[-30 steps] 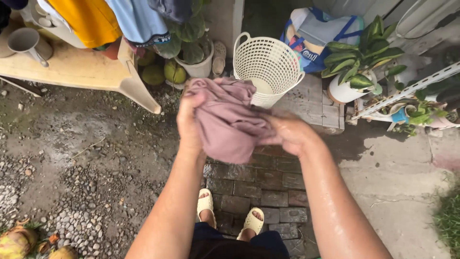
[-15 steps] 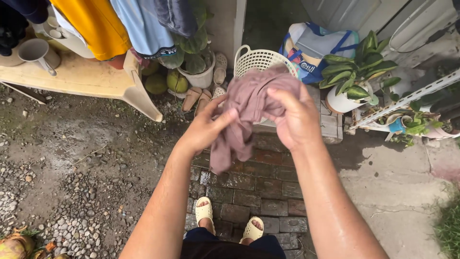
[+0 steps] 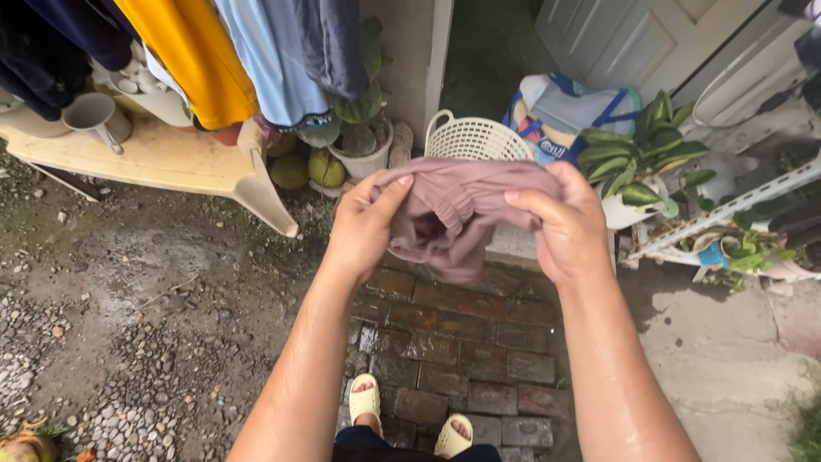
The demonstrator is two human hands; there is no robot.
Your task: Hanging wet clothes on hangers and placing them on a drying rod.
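Head view: both hands hold a damp-looking mauve garment (image 3: 462, 214) up at chest height, over the brick paving (image 3: 462, 359). The left hand (image 3: 363, 227) has its grip closed on the garment's left edge, thumb on top and fingers tucked beneath the fabric. The right hand (image 3: 569, 222) is clenched on the right edge in the same way. Between them the cloth is stretched along its top edge, and the rest hangs bunched in folds, with a dark opening showing in the middle. Just behind the garment stands a white laundry basket (image 3: 475, 137); its inside is hidden by the cloth. Hung clothes, among them a yellow garment (image 3: 184, 56), dangle at upper left above a pale desk (image 3: 162, 158) that carries a grey mug (image 3: 98, 115).

By my judgement, the step in hand is opening the wrung garment out. The next move calls for keeping both grips on the edge and shaking or pulling the folds apart until the fabric hangs flat.
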